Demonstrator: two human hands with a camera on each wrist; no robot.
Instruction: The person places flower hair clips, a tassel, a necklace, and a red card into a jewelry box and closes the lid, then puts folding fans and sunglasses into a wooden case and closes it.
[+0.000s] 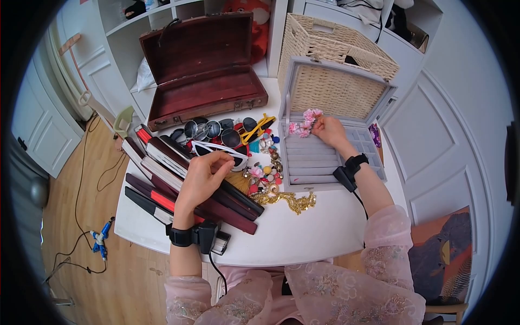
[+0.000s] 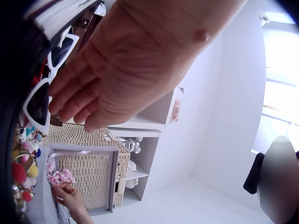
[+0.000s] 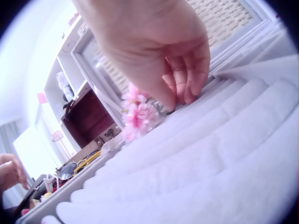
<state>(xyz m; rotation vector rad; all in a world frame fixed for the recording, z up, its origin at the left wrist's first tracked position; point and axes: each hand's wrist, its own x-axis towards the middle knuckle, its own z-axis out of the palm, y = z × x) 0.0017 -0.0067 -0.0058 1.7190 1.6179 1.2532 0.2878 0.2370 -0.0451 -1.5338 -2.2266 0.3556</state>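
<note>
Pink blossoms (image 1: 303, 123) lie at the upper left of the grey jewelry box's padded rolls (image 1: 311, 157). The right hand (image 1: 331, 131) pinches the end of the blossom piece; in the right wrist view its thumb and fingertips meet beside the flowers (image 3: 139, 116), low over the rolls. The left hand (image 1: 201, 181) hovers over the books and beside the white-framed sunglasses (image 1: 238, 157), fingers loosely bent and nothing seen in them. In the left wrist view the left hand's fingers (image 2: 74, 93) hang relaxed near those sunglasses (image 2: 39, 105).
An open dark red case (image 1: 206, 97) stands at the back left, a wicker basket (image 1: 336, 43) behind the box. Several sunglasses (image 1: 214, 129), books (image 1: 162, 162), mixed trinkets (image 1: 271, 172) and a gold chain (image 1: 298, 202) cover the middle and left of the white table (image 1: 303, 238).
</note>
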